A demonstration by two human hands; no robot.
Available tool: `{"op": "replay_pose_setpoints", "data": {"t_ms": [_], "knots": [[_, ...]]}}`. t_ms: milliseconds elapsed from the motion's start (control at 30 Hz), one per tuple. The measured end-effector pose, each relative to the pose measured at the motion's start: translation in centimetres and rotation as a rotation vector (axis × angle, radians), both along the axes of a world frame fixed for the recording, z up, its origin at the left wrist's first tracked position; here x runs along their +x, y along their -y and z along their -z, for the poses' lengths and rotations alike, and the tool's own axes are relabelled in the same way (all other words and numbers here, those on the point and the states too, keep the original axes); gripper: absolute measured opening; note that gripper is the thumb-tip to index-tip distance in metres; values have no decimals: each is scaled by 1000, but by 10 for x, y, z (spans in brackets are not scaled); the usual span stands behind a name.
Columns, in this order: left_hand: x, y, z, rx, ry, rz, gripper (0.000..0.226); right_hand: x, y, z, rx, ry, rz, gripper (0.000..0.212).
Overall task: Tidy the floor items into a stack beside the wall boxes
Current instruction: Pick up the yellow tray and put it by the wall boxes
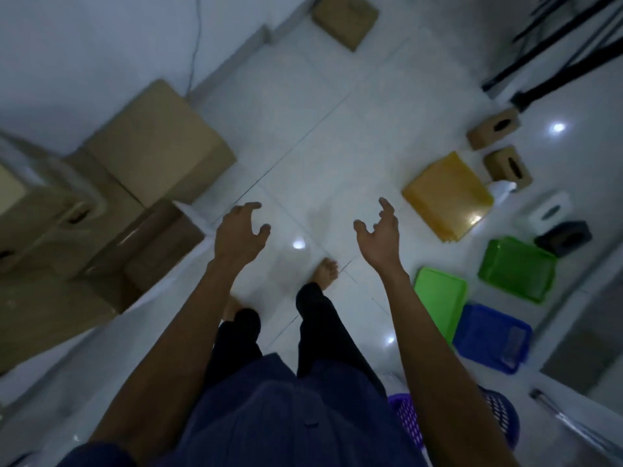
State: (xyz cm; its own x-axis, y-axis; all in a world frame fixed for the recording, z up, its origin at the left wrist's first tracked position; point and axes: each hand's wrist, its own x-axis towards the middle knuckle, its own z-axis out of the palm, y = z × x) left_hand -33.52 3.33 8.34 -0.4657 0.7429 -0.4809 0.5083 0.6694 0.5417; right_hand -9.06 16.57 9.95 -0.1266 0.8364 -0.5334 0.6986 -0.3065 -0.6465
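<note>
1. Many pale, glossy tiles make up the floor, which runs from the person's bare feet to the far wall.
2. Several large cardboard wall boxes stand piled against the wall on the left, some resting on others.
3. One lone cardboard box sits at the far wall, well apart from that pile.
4. One yellow tray lies flat on the floor at the right; its near edge looks layered, but I cannot tell whether several are nested.
5. Nearer the person, a green bin stands on the floor, with a flat green tray just beside it.
6. A blue basket lies against the near end of the green tray.
7. A purple basket sits close by the person's right side, partly hidden by the forearm.
8. Both arms reach forward over bare floor: the left hand and the right hand have spread, loosely curled fingers and hold nothing.
9. Two small cardboard boxes with oval slots sit beyond the yellow tray.
10. A white box and a dark box lie between those and the green bin.
</note>
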Motion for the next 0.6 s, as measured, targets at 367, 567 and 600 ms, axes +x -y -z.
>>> {"op": "replay_pose_setpoints", "data": {"t_ms": [367, 567, 600], "knots": [[183, -197, -48, 27, 114, 272, 50, 182, -99, -45, 32, -17, 467, 66], [246, -319, -13, -25, 135, 427, 52, 252, -161, -16, -6, 39, 631, 62], [257, -342, -3, -38, 134, 448, 53, 263, -172, -8, -21, 58, 659, 62]]}}
